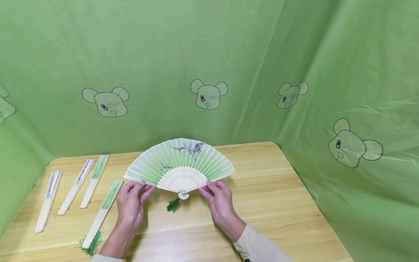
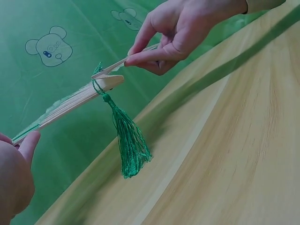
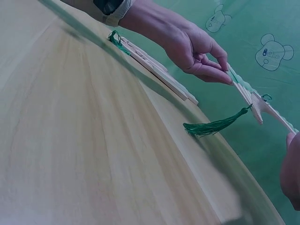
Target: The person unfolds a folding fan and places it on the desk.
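Observation:
A folding fan (image 1: 183,160) is spread wide, pale green and white, with a dark bird-and-branch picture on its leaf and pierced light ribs. My left hand (image 1: 131,203) pinches its left outer rib between thumb and fingers. On the opposite outer rib, my right hand (image 1: 220,200) has the same kind of pinch. From the pivot hangs a green tassel (image 2: 126,138), seen dangling above the table in both wrist views.
Several folded fans lie on the wooden table (image 1: 268,203) to the left: a green one (image 1: 104,211) beside my left forearm, another green one (image 1: 95,181) behind, and two whitish ones, the nearer (image 1: 48,200) furthest left. Green cloth walls (image 1: 157,65) with bear-head outlines enclose the table.

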A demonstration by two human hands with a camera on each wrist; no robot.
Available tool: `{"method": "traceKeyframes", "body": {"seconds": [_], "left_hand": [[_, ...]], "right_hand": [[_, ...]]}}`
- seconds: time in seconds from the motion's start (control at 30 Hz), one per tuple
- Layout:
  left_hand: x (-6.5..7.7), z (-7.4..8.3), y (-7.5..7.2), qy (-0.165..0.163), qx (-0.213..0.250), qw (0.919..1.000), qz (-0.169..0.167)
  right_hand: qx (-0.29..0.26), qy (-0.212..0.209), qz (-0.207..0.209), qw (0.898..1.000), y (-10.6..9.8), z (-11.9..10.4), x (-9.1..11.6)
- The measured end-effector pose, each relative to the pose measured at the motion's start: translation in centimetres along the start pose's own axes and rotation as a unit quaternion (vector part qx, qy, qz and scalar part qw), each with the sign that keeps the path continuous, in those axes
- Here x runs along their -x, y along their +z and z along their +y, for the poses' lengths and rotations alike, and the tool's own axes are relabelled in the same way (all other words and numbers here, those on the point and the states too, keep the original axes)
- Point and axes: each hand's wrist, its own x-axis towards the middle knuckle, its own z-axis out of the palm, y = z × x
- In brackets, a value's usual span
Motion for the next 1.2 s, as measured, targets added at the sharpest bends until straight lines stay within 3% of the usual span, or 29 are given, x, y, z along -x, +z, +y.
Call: {"method": "traceKeyframes", "body": {"seconds": [0.63, 1.2], "left_hand": [[1.1, -1.3, 0.6, 0.014, 0.043, 0.9984, 0.035], [1.5, -1.9, 1.4, 0.017, 0.046, 0.9979, 0.044]], "right_hand": [[-0.024, -0.014, 0.033, 0.999, -0.4, 0.4, 0.4], [-0.025, -0.02, 0.044, 0.998, -1.2, -0.1, 0.2]]}}
